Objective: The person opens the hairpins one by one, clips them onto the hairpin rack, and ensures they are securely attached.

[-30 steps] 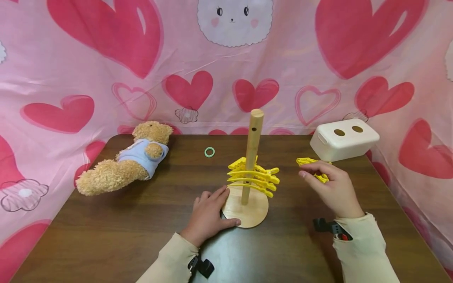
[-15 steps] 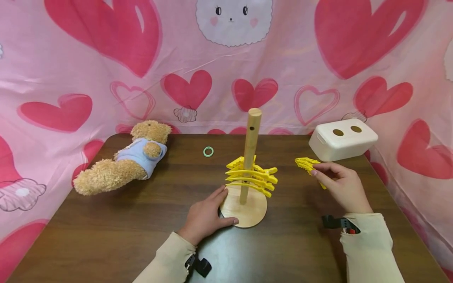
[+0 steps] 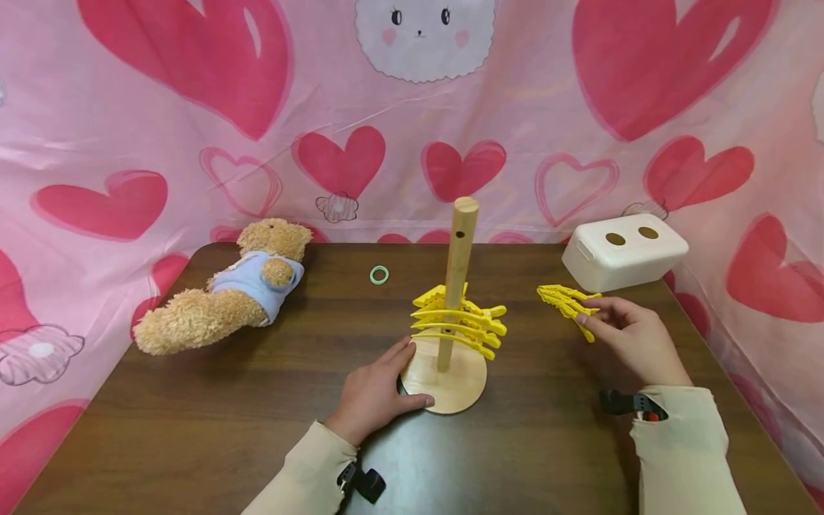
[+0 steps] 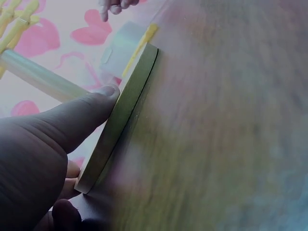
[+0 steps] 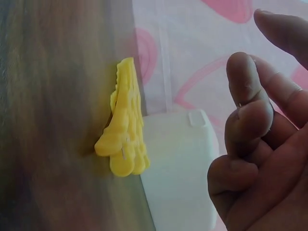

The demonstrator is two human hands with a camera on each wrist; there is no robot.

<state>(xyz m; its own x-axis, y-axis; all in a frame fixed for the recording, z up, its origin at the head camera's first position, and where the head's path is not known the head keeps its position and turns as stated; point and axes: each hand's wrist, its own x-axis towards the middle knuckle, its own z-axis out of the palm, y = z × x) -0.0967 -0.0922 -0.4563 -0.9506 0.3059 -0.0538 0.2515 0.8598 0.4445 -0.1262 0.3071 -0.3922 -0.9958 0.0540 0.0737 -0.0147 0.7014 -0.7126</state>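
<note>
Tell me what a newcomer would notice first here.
Probably the pink heart-covered cloth behind the table. Next, the wooden stand near the table's middle, with yellow clips clustered on it and the left hand touching its base. Then the teddy bear in blue, lying at the table's left.

Head view: light is diffuse and fairly even across the patterned cloth (image 3: 412,107); a pale sheen marks the near tabletop (image 3: 421,458), and a soft shadow lies left of the right sleeve (image 3: 685,443). Outlines are mostly sharp. Left-wrist view: hazy, low in contrast, the wood blurred and bluish at lower right. Right-wrist view: dim at left, the yellow clips (image 5: 126,125) softly defined.
</note>
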